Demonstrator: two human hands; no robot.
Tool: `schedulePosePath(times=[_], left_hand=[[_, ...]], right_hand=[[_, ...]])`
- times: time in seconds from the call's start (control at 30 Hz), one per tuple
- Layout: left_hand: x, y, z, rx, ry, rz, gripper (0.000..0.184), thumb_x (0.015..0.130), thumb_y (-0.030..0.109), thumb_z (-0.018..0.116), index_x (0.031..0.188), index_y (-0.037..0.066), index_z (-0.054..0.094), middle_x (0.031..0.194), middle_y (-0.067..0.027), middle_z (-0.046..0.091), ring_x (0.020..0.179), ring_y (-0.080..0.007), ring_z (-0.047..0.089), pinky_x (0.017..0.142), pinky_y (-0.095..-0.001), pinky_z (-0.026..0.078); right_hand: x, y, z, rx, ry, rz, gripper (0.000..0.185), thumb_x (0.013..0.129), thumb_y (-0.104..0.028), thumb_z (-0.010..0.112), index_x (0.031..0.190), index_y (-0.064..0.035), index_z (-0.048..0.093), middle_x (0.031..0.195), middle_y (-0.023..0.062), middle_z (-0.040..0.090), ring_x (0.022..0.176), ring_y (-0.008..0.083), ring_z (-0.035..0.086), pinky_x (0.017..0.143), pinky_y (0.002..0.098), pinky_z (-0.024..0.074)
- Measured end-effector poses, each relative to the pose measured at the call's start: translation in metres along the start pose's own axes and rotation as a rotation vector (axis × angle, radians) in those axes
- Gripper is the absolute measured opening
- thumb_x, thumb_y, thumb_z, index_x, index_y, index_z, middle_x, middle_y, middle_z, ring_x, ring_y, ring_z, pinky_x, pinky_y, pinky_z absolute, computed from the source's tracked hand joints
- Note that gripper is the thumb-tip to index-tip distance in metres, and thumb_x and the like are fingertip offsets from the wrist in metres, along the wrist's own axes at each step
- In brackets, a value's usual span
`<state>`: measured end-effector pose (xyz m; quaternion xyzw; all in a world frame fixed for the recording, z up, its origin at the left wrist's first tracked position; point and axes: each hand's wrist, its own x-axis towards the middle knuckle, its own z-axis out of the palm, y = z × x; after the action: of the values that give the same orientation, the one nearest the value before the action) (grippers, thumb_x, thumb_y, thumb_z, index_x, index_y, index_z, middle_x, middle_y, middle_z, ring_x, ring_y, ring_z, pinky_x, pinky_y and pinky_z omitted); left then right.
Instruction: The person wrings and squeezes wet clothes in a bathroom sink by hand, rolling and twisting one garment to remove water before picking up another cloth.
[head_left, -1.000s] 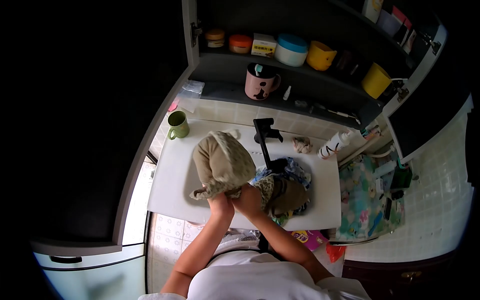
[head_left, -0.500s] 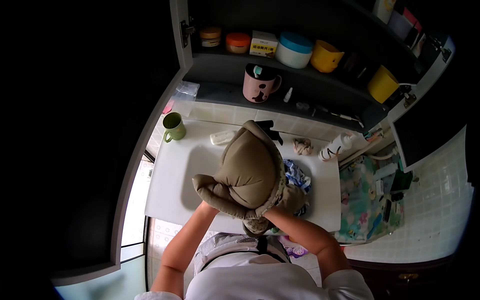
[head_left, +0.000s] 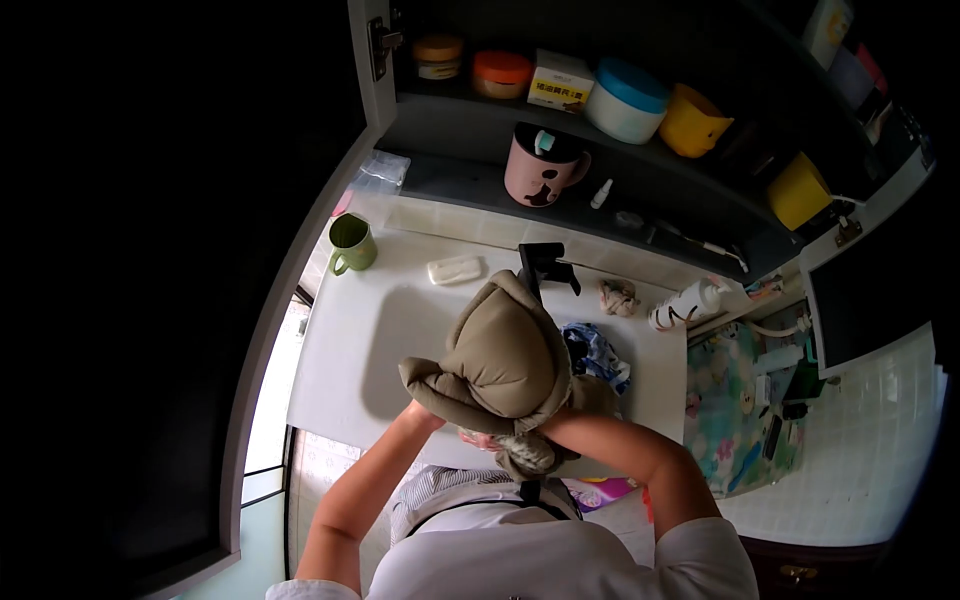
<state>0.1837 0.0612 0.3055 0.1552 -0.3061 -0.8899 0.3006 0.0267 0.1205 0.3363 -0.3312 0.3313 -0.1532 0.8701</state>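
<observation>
Held up over the sink is a thick, padded khaki fabric item (head_left: 505, 360), quilted and bulging, with a folded lobe at its left; its exact kind is unclear. My left hand (head_left: 428, 413) grips it from below at the left edge, its fingers mostly hidden in the folds. Under the item's right side, my right hand (head_left: 553, 428) is closed on it, largely covered. A patterned, lighter part (head_left: 527, 452) of the item hangs down between my wrists. Behind it, blue-and-white cloth (head_left: 597, 358) lies in the right part of the basin.
The white sink (head_left: 335, 345) has a black faucet (head_left: 543, 262), a soap bar (head_left: 455, 270), a green mug (head_left: 352, 243), a crumpled cloth (head_left: 618, 297) and a white bottle (head_left: 685, 305). Above, an open cabinet holds jars and a pink mug (head_left: 540, 172). Its doors flank me.
The padded item has dropped slightly and shifted right in view, uncovering more of the faucet and soap. My right forearm has turned further inward beneath it. The camera view has shifted slightly.
</observation>
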Motion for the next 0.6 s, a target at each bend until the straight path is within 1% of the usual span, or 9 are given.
schedulePosePath(times=[0.07, 0.2, 0.27, 0.37, 0.43, 0.47, 0.53, 0.57, 0.6], left_hand=[[0.002, -0.007, -0.014, 0.278, -0.001, 0.159, 0.037, 0.094, 0.013, 0.056, 0.127, -0.002, 0.05, 0.126, -0.0138, 0.056, 0.111, -0.0223, 0.057, 0.096, -0.035, 0.048], [-0.012, 0.007, 0.006, 0.067, 0.242, 0.254, 0.041, 0.095, 0.013, 0.055, 0.133, 0.0, 0.045, 0.126, -0.0139, 0.056, 0.11, -0.0216, 0.058, 0.092, -0.0347, 0.05], [-0.017, 0.016, 0.02, 0.082, 0.304, 0.284, 0.045, 0.095, 0.014, 0.055, 0.136, 0.001, 0.041, 0.128, -0.0141, 0.055, 0.112, -0.0214, 0.058, 0.093, -0.0348, 0.051], [-0.028, 0.034, 0.049, 0.071, 0.317, 0.325, 0.048, 0.095, 0.015, 0.054, 0.138, 0.002, 0.038, 0.131, -0.0141, 0.053, 0.115, -0.0224, 0.057, 0.095, -0.0349, 0.05], [-0.037, 0.02, 0.039, 0.089, 0.33, 0.276, 0.047, 0.095, 0.014, 0.054, 0.138, 0.003, 0.039, 0.133, -0.0134, 0.051, 0.117, -0.0224, 0.055, 0.098, -0.0349, 0.048], [-0.04, 0.011, 0.04, 0.358, 0.288, 0.361, 0.043, 0.093, 0.012, 0.055, 0.134, 0.003, 0.044, 0.129, -0.0127, 0.054, 0.116, -0.0216, 0.055, 0.097, -0.0334, 0.048], [-0.044, 0.006, 0.051, 0.422, 0.27, 0.301, 0.037, 0.09, 0.009, 0.057, 0.126, 0.002, 0.052, 0.123, -0.0108, 0.058, 0.111, -0.0188, 0.057, 0.092, -0.0303, 0.048], [-0.05, 0.01, 0.045, 0.573, 0.308, 0.145, 0.037, 0.083, 0.004, 0.063, 0.12, 0.002, 0.057, 0.116, -0.0086, 0.062, 0.108, -0.0159, 0.057, 0.087, -0.0284, 0.048], [-0.053, 0.015, 0.048, 0.715, 0.266, 0.149, 0.038, 0.081, 0.003, 0.065, 0.118, 0.002, 0.057, 0.115, -0.008, 0.062, 0.107, -0.0152, 0.058, 0.086, -0.0284, 0.048]], right_hand=[[0.002, 0.001, -0.002, -0.01, -0.025, 0.027, 0.071, 0.08, -0.04, 0.07, 0.136, -0.0039, 0.046, 0.134, 0.0145, 0.052, 0.125, 0.0229, 0.047, 0.104, 0.033, 0.0361], [-0.016, -0.014, 0.007, -0.249, 0.165, 0.036, 0.071, 0.081, -0.042, 0.071, 0.138, -0.0059, 0.046, 0.142, 0.0153, 0.045, 0.127, 0.0197, 0.044, 0.105, 0.0305, 0.0341], [-0.022, -0.011, 0.004, -0.284, 0.307, -0.077, 0.087, 0.078, -0.041, 0.076, 0.145, -0.0046, 0.033, 0.143, 0.0149, 0.042, 0.129, 0.0221, 0.042, 0.107, 0.0318, 0.0317], [-0.041, -0.004, 0.025, -0.154, 0.732, -0.533, 0.108, 0.073, -0.034, 0.083, 0.149, -0.002, 0.013, 0.146, 0.0137, 0.034, 0.131, 0.0267, 0.039, 0.111, 0.0349, 0.0266], [-0.034, -0.009, 0.027, -0.274, 0.674, -0.725, 0.117, 0.07, -0.028, 0.085, 0.148, -0.0018, 0.002, 0.148, 0.0129, 0.029, 0.131, 0.0279, 0.037, 0.111, 0.0364, 0.0283], [-0.027, -0.011, 0.031, -0.335, 0.642, -0.823, 0.122, 0.068, -0.025, 0.087, 0.148, -0.0017, -0.003, 0.149, 0.0124, 0.026, 0.132, 0.0285, 0.036, 0.111, 0.0372, 0.0292], [-0.014, -0.016, 0.044, -0.201, 0.903, -0.972, 0.088, 0.074, -0.017, 0.082, 0.141, -0.0003, 0.027, 0.136, 0.0127, 0.045, 0.119, 0.0227, 0.049, 0.099, 0.0336, 0.0424], [-0.014, -0.022, 0.048, -0.036, 0.979, -0.946, 0.078, 0.075, -0.014, 0.081, 0.137, 0.0002, 0.035, 0.131, 0.0123, 0.051, 0.115, 0.0214, 0.053, 0.095, 0.0326, 0.0448], [-0.013, -0.027, 0.053, 0.13, 1.049, -0.915, 0.068, 0.077, -0.012, 0.079, 0.133, 0.0007, 0.044, 0.126, 0.0118, 0.056, 0.11, 0.0201, 0.056, 0.092, 0.0316, 0.0472]])
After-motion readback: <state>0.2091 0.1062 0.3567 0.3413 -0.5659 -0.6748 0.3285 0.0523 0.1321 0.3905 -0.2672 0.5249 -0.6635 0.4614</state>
